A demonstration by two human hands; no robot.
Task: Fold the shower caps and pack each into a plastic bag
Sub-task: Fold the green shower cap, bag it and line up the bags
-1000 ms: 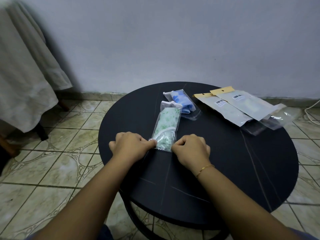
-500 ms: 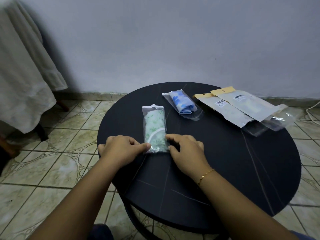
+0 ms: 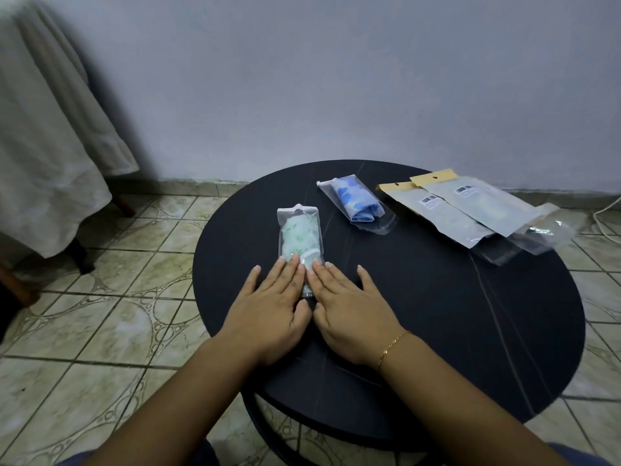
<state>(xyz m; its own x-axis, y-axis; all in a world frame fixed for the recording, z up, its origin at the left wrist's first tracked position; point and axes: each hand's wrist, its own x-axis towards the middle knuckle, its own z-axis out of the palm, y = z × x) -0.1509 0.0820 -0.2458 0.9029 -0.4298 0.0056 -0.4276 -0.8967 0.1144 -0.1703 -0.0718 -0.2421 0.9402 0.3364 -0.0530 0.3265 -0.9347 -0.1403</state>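
A green-patterned shower cap in a clear plastic bag [image 3: 299, 235] lies lengthwise on the round black table [image 3: 437, 314]. My left hand [image 3: 272, 304] and my right hand [image 3: 349, 307] lie flat side by side, fingers straight, pressing down on the bag's near end. That end is hidden under my fingers. Behind it, a blue-patterned shower cap in its own clear bag [image 3: 358, 203] lies at a slant, apart from both hands.
Two flat packets with tan header cards and barcode labels [image 3: 463, 206] overlap at the table's far right, with a loose clear bag [image 3: 544, 232] at their far end hanging past the edge. A cloth-draped piece of furniture [image 3: 43, 156] stands at left on the tiled floor.
Both hands pinched the green cap's bag at its near corners, turned it straighter and shifted it left. Now they have let go and lie flat on its near end.
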